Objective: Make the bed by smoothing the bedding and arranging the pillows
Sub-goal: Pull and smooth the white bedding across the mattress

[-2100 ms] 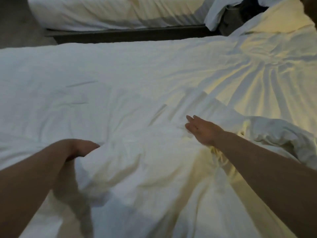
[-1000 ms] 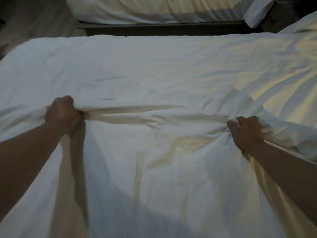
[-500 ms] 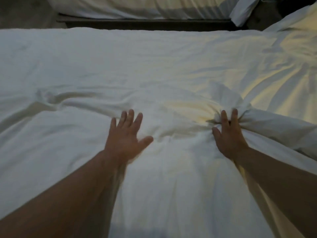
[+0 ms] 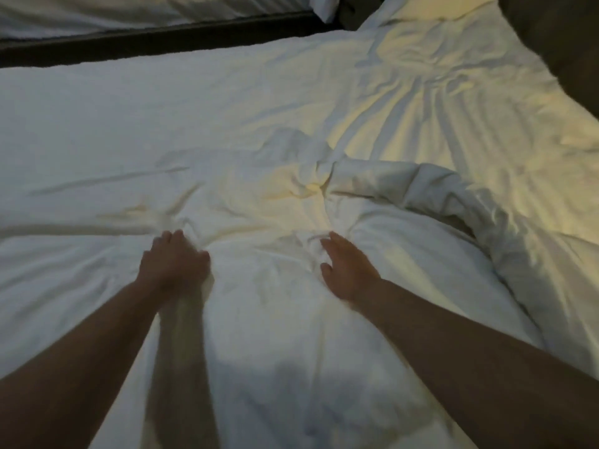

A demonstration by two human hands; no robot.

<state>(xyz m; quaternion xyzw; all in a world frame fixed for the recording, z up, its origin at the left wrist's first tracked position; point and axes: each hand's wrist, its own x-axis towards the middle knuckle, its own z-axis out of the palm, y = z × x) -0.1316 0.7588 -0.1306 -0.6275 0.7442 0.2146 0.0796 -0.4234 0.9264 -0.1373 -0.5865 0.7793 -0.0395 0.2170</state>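
Both hands lie palm-down on a white duvet (image 4: 162, 124) that covers most of the bed (image 4: 531, 92). They sit close together near its near edge, at mid-length. The left hand (image 4: 173, 262) is flat, fingers together and pushed into a low ridge of cloth, though motion blur softens its outline. The right hand (image 4: 348, 272) is flat too, fingers straight against a small bunched knot of fabric, gripping nothing.

The duvet's long axis runs left to right along the bed, smooth toward the left end and creased in the middle. Just right of the hands its turned-back edge forms a thick rolled fold (image 4: 431, 186) curving toward the near right corner. Beyond it, the wrinkled sheet (image 4: 453, 118) lies bare under warm light, its creases fanning toward the far right corner, where a pillow (image 4: 431, 14) rests.

Past the far edge are a dark base (image 4: 162, 43) and a second bed (image 4: 129, 11) with white bedding.
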